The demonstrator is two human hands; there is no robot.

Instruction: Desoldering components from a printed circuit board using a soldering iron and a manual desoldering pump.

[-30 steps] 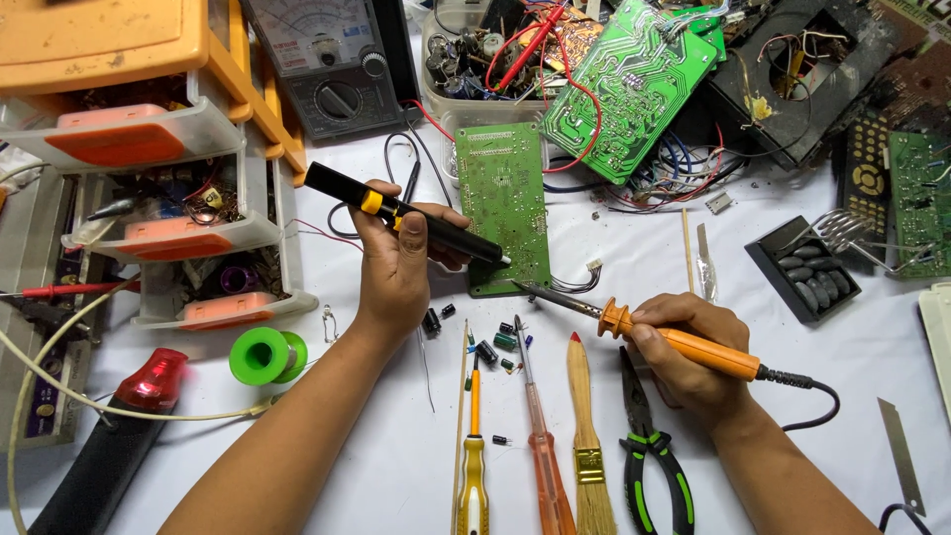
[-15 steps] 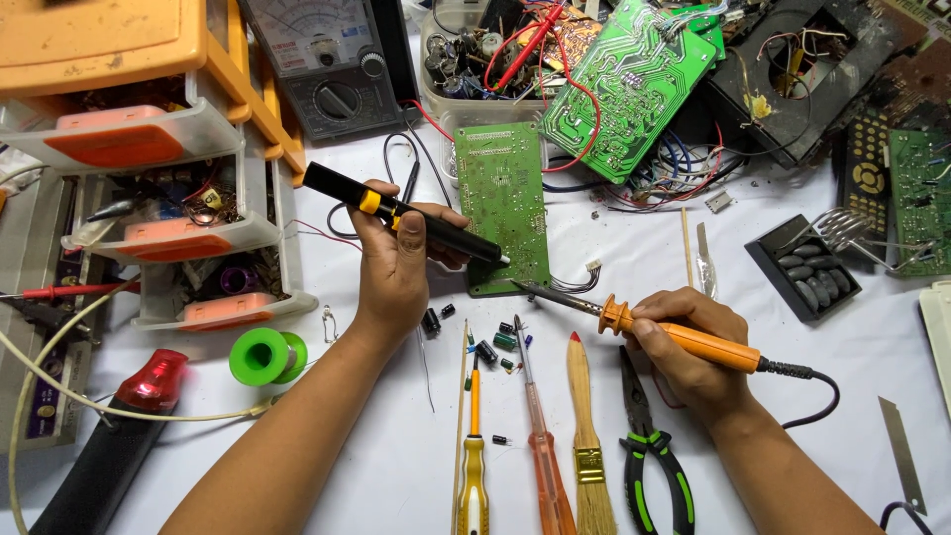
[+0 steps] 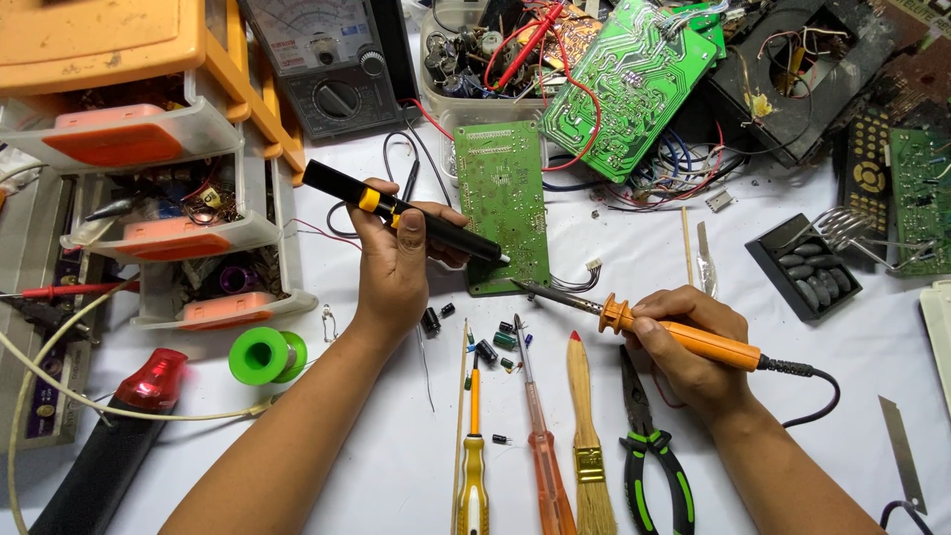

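My left hand (image 3: 394,266) grips a black desoldering pump (image 3: 411,218) with a yellow band, its tip resting at the lower right corner of a green circuit board (image 3: 503,198). An orange-handled soldering iron (image 3: 644,322) is held in my right hand (image 3: 693,347), and its metal tip touches the board's lower edge just below the pump tip. Small loose capacitors (image 3: 490,342) lie on the white table under the two tools.
Two screwdrivers (image 3: 474,466), a brush (image 3: 586,436) and green-handled pliers (image 3: 649,466) lie in front. A green solder spool (image 3: 265,355) and orange parts drawers (image 3: 149,178) stand at left. A multimeter (image 3: 332,59), more boards (image 3: 629,84) and tangled wires fill the back.
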